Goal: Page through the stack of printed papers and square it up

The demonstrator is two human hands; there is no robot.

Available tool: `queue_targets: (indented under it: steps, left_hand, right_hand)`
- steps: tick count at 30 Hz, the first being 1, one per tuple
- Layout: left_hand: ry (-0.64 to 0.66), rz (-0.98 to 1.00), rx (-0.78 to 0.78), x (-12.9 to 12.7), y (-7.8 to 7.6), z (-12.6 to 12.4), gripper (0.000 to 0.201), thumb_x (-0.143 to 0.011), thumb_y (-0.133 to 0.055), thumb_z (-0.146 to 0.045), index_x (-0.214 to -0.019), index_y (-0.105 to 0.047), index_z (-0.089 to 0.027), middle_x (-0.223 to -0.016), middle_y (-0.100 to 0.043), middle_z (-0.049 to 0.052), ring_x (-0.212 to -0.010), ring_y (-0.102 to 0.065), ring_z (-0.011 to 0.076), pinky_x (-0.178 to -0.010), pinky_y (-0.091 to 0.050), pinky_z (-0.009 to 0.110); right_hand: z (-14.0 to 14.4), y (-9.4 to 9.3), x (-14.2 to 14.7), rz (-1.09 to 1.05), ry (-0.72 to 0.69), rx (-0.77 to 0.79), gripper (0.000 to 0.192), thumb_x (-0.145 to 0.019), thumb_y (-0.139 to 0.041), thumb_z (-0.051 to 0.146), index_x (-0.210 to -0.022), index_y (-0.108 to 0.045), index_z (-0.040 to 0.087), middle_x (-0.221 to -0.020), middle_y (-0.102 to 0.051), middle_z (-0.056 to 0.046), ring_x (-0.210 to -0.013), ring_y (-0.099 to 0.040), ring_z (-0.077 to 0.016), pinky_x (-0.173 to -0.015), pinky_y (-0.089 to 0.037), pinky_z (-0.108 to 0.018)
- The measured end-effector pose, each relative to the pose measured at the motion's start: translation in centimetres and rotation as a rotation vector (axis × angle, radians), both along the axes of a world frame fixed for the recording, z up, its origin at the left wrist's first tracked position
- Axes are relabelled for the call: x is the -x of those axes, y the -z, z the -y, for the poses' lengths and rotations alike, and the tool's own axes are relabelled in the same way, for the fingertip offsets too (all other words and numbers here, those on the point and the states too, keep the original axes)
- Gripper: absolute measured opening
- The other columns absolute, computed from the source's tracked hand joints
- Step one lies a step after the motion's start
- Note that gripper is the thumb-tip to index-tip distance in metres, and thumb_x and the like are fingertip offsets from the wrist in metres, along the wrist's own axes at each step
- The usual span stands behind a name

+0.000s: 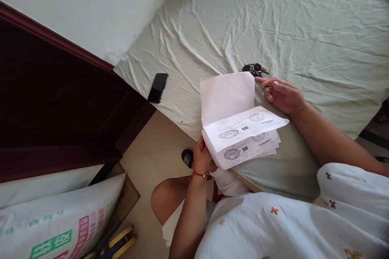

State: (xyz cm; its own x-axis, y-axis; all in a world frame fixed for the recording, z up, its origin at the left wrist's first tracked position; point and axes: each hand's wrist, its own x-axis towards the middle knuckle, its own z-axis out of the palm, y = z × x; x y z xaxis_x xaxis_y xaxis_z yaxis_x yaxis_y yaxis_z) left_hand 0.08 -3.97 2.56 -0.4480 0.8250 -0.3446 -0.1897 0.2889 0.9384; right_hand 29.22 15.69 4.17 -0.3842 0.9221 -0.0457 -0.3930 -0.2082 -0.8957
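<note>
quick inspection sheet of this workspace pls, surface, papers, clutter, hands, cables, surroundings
surface: bed under a wrinkled pale green sheet
job's things: stack of stamped papers at the bed edge, top sheets lifted
clutter: black phone and bunch of keys on the sheet
grips: left hand pinches the stack's lower left corner; right hand rests by the lifted sheets' top right corner
cables: nothing seen
surroundings: dark wooden frame, printed sack, tiled floor

White papers (240, 129) bear black round stamps, on a pale green sheet (304, 28) beside a black phone (158, 87).
</note>
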Motion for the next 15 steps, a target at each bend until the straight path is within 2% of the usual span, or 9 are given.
queue_targets:
  steps: [5,11,15]
  left_hand:
    - [0.024,-0.003,-0.004,0.3,0.9,0.2,0.037,-0.074,-0.086,-0.037,-0.105,-0.082,-0.017,-0.105,-0.084,0.008,-0.093,-0.076,0.0233,-0.093,-0.059,0.038]
    - [0.006,0.015,0.003,0.3,1.0,0.2,0.038,-0.072,-0.088,-0.034,-0.106,-0.081,-0.019,-0.104,-0.084,0.005,-0.092,-0.076,0.0219,-0.092,-0.060,0.036]
    - [0.026,0.017,-0.014,0.8,2.0,0.5,0.037,-0.075,-0.086,-0.034,-0.108,-0.080,-0.020,-0.107,-0.083,0.006,-0.096,-0.077,0.0224,-0.094,-0.059,0.036]
  right_hand:
    - [-0.1,0.2,-0.1,0.001,-0.055,0.008,0.027,-0.081,-0.085,0.049,-0.094,-0.081,0.026,-0.130,-0.075,-0.004,-0.059,-0.047,-0.0085,-0.054,-0.044,-0.027]
    - [-0.1,0.5,-0.5,-0.004,-0.124,0.019,0.032,-0.082,-0.086,0.049,-0.099,-0.081,0.021,-0.133,-0.073,-0.007,-0.059,-0.047,-0.0069,-0.051,-0.039,-0.026]
    - [-0.1,0.8,-0.7,-0.006,-0.142,0.013,0.035,-0.083,-0.086,0.051,-0.101,-0.081,0.021,-0.128,-0.073,-0.007,-0.058,-0.046,-0.0066,-0.047,-0.034,-0.026]
